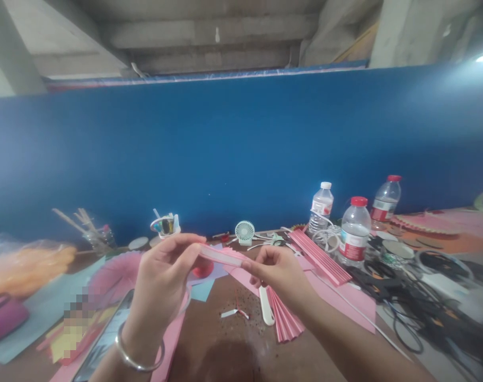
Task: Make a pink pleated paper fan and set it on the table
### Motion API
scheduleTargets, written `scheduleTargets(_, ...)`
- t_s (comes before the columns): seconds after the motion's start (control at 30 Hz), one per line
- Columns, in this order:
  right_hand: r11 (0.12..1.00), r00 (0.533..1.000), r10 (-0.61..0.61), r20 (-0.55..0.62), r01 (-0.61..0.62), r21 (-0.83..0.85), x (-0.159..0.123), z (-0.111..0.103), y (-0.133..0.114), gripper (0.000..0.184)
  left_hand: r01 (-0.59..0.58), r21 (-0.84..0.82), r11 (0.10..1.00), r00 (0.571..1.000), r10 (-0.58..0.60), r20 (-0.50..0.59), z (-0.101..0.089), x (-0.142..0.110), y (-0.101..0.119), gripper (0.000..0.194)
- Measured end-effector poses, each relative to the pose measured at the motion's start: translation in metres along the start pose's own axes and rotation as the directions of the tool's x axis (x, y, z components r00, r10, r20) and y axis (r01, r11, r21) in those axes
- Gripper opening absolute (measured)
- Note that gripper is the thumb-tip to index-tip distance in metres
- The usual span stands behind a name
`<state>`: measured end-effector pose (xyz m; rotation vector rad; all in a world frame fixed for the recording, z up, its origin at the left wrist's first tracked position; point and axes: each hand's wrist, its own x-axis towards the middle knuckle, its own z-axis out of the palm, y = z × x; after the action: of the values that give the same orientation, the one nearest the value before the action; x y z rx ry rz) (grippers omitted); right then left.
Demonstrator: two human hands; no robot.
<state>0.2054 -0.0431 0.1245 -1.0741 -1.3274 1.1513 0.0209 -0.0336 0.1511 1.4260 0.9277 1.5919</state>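
Both hands are raised over the brown table (217, 350), holding a narrow stack of pleated pink paper (223, 256) between them. Along its near edge runs a whitish strip. My left hand (161, 270), with a silver bangle at the wrist, pinches the left end between thumb and fingers. The right end is gripped by my right hand (275, 270), its thumb pressed on the edge. Beneath the right hand lie a fanned pink pleated paper (283, 315) and a white handle-like tool (266, 306). A round red object (202, 269) shows partly behind the left hand.
A small green fan (245, 232) stands at the back. Plastic bottles (354, 231) and tangled cables (408, 318) crowd the right. Another pleated pink paper (321, 257) lies near them. On the left are a phone (110, 329), coloured paper and a purple pouch (5, 318). A blue partition (225, 148) rises behind.
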Motion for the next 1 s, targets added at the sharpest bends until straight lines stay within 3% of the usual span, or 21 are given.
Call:
scheduleTargets(0.27, 1.0, 0.999, 0.003, 0.045, -0.004, 0.019, 0.004, -0.004, -0.001, 0.018, -0.037, -0.038, 0.999, 0.994, 0.033, -0.104, -0.013, 0.009, 0.009, 0.011)
scheduleTargets(0.4, 0.998, 0.998, -0.045, 0.036, 0.047, -0.049, 0.005, -0.009, -0.001, 0.002, -0.085, 0.177, 0.981, 0.964, 0.126, -0.233, -0.022, 0.016, 0.009, 0.015)
scheduleTargets(0.47, 0.985, 0.991, -0.128, -0.038, 0.123, -0.119, 0.005, -0.013, 0.001, 0.012, -0.093, 0.339, 0.936, 0.952, 0.183, -0.246, -0.024, 0.016, 0.009, 0.014)
scheduleTargets(0.57, 0.958, 0.958, -0.263, -0.117, 0.245, -0.148, 0.004, -0.016, 0.0, 0.023, -0.108, 0.565, 0.818, 0.977, 0.193, -0.092, -0.018, 0.011, 0.007, 0.012)
scheduleTargets(0.63, 0.946, 0.953, -0.298, -0.045, 0.289, -0.145, 0.002, -0.015, -0.001, 0.021, -0.138, 0.617, 0.775, 0.99, 0.105, 0.089, -0.009, 0.006, 0.005, 0.013)
scheduleTargets(0.7, 0.94, 0.959, -0.274, 0.076, 0.284, -0.188, 0.0, -0.012, -0.001, 0.015, -0.162, 0.595, 0.787, 0.975, 0.033, 0.221, 0.002, 0.0, 0.004, 0.012)
scheduleTargets(0.8, 0.934, 0.959, -0.189, 0.209, 0.241, -0.264, -0.002, -0.004, 0.0, 0.016, -0.154, 0.532, 0.833, 0.947, -0.029, 0.321, 0.018, -0.007, 0.003, 0.011)
scheduleTargets(0.9, 0.93, 0.951, -0.153, 0.269, 0.231, -0.286, -0.003, 0.0, 0.002, 0.018, -0.063, 0.42, 0.905, 0.919, -0.112, 0.377, 0.023, -0.009, 0.002, 0.013)
scheduleTargets(1.0, 0.919, 0.949, -0.187, 0.256, 0.261, -0.297, -0.004, -0.001, 0.003, 0.018, 0.045, 0.264, 0.963, 0.883, -0.162, 0.441, 0.02, -0.008, -0.001, 0.015)
